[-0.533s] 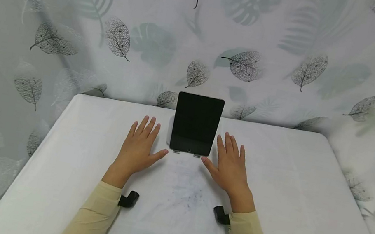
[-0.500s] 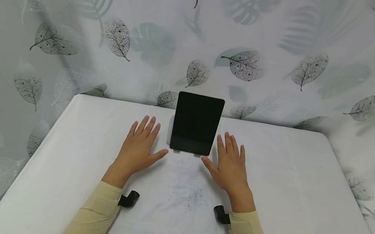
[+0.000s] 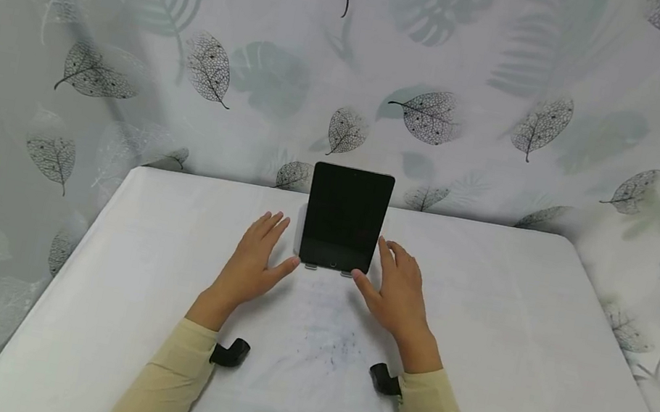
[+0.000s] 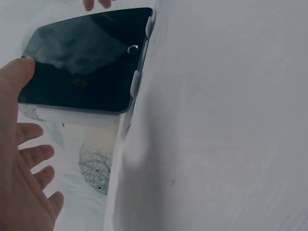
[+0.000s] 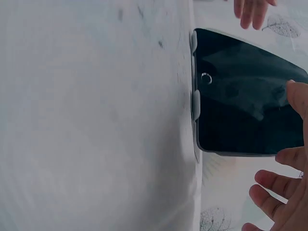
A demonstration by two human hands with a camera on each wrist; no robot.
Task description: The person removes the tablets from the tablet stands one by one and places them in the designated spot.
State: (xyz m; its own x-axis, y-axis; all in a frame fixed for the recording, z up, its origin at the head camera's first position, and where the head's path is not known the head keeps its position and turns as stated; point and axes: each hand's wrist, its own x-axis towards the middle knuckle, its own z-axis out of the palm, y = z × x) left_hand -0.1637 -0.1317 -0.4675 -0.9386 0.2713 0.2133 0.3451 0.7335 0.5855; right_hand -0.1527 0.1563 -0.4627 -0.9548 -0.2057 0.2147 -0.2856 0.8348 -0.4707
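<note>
A black tablet (image 3: pixel 345 218) with a dark screen and a round home button stands tilted back on a stand, whose two small grey lips (image 3: pixel 310 266) hold its lower edge. My left hand (image 3: pixel 251 262) is to the left of the tablet, fingers extended and thumb spread towards its lower left corner. On the other side, my right hand (image 3: pixel 398 288) has its fingers slightly bent near the tablet's right edge. Both wrist views show the tablet (image 4: pixel 82 62) beside the thumb and fingers. Neither hand grips it; whether a fingertip touches its edge I cannot tell.
A white cloth covers the table (image 3: pixel 509 355), with faint bluish stains (image 3: pixel 338 347) in front of the tablet. Behind it hangs a leaf-patterned curtain (image 3: pixel 495 58). Black wrist mounts (image 3: pixel 231 352) stick out inward from both sleeves.
Both hands have moved inward, closer to the tablet's sides. The right fingers have bent slightly, and the left fingers have drawn nearer each other. The tablet has stayed in place.
</note>
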